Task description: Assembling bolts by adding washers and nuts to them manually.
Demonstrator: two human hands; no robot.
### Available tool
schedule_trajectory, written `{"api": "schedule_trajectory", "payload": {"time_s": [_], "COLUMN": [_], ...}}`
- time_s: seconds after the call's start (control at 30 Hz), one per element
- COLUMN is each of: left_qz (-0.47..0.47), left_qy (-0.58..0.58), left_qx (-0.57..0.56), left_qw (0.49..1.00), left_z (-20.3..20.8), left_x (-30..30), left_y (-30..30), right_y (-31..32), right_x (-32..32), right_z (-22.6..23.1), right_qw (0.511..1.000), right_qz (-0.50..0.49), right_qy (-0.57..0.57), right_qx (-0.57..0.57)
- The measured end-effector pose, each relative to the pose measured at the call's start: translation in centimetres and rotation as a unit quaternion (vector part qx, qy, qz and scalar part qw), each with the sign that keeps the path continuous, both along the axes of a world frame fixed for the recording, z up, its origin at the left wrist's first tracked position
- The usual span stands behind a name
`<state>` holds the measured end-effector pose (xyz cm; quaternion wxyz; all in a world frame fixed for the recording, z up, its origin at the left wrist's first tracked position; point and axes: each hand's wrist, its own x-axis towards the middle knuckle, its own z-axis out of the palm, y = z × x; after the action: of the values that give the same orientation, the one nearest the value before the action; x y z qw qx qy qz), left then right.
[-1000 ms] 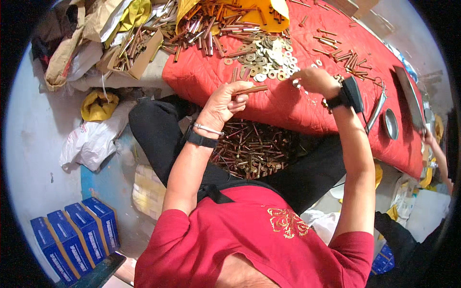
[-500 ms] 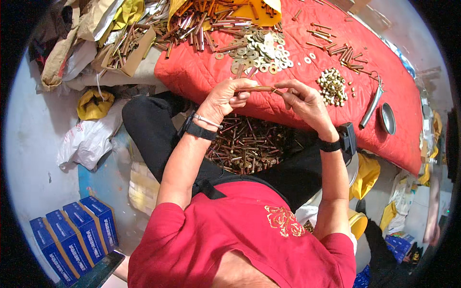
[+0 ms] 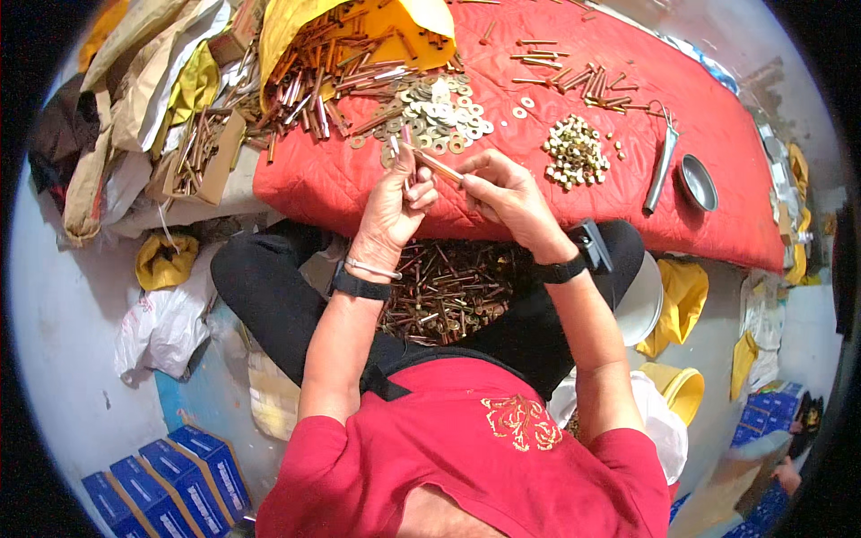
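Left hand [image 3: 392, 199] upright, fingers gripping coppery rod [image 3: 439, 167]; right hand [image 3: 509, 193] slanted inward, fingers pinching its end.

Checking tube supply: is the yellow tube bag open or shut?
Open: the yellow bag gapes, with coppery tubes heaped from its mouth onto the red cloth.

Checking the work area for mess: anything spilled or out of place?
Mildly: metal tubes spill from the yellow bag onto the red cloth, outside their container, and two washers lie apart from the washer pile. Possibly deliberate; no damage evident.
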<state>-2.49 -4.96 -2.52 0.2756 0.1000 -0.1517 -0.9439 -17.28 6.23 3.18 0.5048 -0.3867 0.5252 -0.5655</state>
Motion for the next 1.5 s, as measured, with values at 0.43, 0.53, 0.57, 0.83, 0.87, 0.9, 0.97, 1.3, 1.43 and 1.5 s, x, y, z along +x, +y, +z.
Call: {"api": "schedule_trajectory", "payload": {"time_s": [0.43,0.53,0.57,0.83,0.87,0.9,0.97,1.3,1.43,1.5], "left_qz": [0.101,0.100,0.097,0.038,0.032,0.020,0.029,0.048,0.022,-0.008], "left_qy": [-0.188,-0.184,-0.146,-0.145,-0.147,-0.131,-0.134,-0.217,-0.176,-0.185], "left_qx": [0.088,0.109,0.142,0.078,0.069,0.064,0.061,-0.060,-0.084,-0.059], "left_qw": [0.973,0.972,0.974,0.986,0.986,0.989,0.989,0.973,0.981,0.981], "left_z": [-0.2,0.1,-0.2,-1.0,-1.1,-1.3,-1.4,1.0,1.2,1.6], "left_x": [-6.8,-6.2,-5.6,-1.6,-1.5,-1.5,-1.1,0.6,1.3,1.6], "left_y": [3.6,2.6,1.8,-1.3,-1.1,-1.3,-0.7,2.3,2.8,2.6], "right_y": [-5.2,-6.3,-6.5,-5.3,-5.3,-5.6,-5.7,-2.7,-2.1,-1.9], "right_x": [-0.3,-7.6,-11.0,-18.9,-18.8,-18.4,-16.2,-2.0,-1.5,-1.6], "right_z": [-1.6,-2.2,-2.8,-3.4,-3.4,-2.9,-2.9,-1.8,-1.9,-1.2], "right_qw": [0.917,0.846,0.780,0.591,0.577,0.586,0.656,0.980,0.973,0.953], "right_qz": [-0.292,-0.287,-0.284,-0.073,-0.069,-0.071,-0.115,-0.012,-0.021,-0.002], "right_qy": [0.123,0.422,0.528,0.800,0.810,0.802,0.746,0.155,0.167,0.256], "right_qx": [-0.244,-0.154,-0.180,0.067,0.081,0.085,0.008,-0.121,-0.158,-0.165]}}
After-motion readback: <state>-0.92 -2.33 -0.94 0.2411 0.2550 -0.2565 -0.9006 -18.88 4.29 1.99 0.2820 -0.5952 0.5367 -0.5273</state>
